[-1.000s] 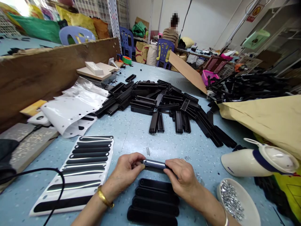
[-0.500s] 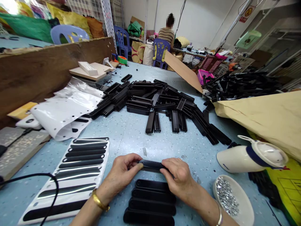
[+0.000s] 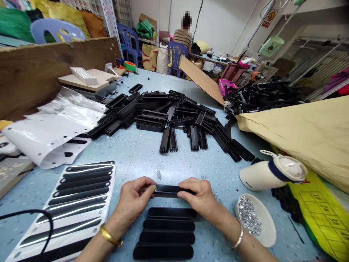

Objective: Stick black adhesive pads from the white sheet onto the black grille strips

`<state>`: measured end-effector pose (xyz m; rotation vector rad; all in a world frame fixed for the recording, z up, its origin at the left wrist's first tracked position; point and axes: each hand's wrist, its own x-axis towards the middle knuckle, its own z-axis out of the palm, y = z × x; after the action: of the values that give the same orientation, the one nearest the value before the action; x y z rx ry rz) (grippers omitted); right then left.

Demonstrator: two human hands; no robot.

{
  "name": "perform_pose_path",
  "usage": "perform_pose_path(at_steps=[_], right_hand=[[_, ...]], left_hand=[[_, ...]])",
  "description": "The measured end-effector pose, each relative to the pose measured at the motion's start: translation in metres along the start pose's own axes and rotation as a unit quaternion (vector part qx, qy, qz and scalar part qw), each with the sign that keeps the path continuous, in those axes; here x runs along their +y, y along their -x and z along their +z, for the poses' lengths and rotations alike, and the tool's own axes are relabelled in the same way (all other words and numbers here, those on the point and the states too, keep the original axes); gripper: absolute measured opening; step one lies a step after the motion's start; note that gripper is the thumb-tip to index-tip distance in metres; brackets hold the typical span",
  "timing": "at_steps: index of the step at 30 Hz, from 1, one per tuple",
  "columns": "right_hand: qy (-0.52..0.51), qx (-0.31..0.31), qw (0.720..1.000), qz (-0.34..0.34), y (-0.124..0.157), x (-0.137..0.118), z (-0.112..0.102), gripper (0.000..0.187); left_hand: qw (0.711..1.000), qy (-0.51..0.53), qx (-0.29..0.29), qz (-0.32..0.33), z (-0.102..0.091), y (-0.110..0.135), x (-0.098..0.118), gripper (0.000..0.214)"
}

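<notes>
Both my hands hold one flat black plastic strip (image 3: pixel 167 190) level above the blue table. My left hand (image 3: pixel 133 200) pinches its left end and my right hand (image 3: pixel 198 198) pinches its right end. Directly below them several finished black strips (image 3: pixel 166 233) lie side by side in a row near the table's front edge. To the left lies a white sticker sheet (image 3: pixel 68 203) carrying several long glossy black stickers.
A heap of black ribbed plastic parts (image 3: pixel 174 116) fills the table's middle. A white handheld appliance (image 3: pixel 272 171) and a white dish of small silver bits (image 3: pixel 255 222) sit at right. Peeled white backing sheets (image 3: pixel 54 127) lie at left. A person sits at a far table (image 3: pixel 183 34).
The strip between my hands showed a shiny silvery face a second ago; it now shows plain black. My view has drifted so everything sits slightly further left and up.
</notes>
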<state>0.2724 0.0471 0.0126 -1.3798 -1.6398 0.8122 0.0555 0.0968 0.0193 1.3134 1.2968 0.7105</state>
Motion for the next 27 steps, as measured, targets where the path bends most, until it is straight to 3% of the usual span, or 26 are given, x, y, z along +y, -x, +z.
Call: perform_pose_path(at_steps=[4,11,21,27], right_hand=[[-0.014,-0.002,1.000,0.021,0.000,-0.001,-0.001,0.017],[0.025,0.004,0.998,-0.049,0.007,-0.003,-0.001,0.019],[0.066,-0.072,0.994,-0.050,0.003,0.002,-0.012,0.013],[0.180,-0.058,0.976,-0.107,0.010,0.002,-0.006,0.017]], left_hand=[[1.000,0.003,0.007,-0.006,0.000,-0.001,-0.002,0.023],[1.000,-0.008,0.003,0.000,0.000,-0.002,-0.001,0.023],[1.000,-0.022,-0.002,0.005,0.001,-0.004,0.004,0.023],[0.999,-0.030,-0.002,0.020,0.001,-0.004,0.002,0.024]])
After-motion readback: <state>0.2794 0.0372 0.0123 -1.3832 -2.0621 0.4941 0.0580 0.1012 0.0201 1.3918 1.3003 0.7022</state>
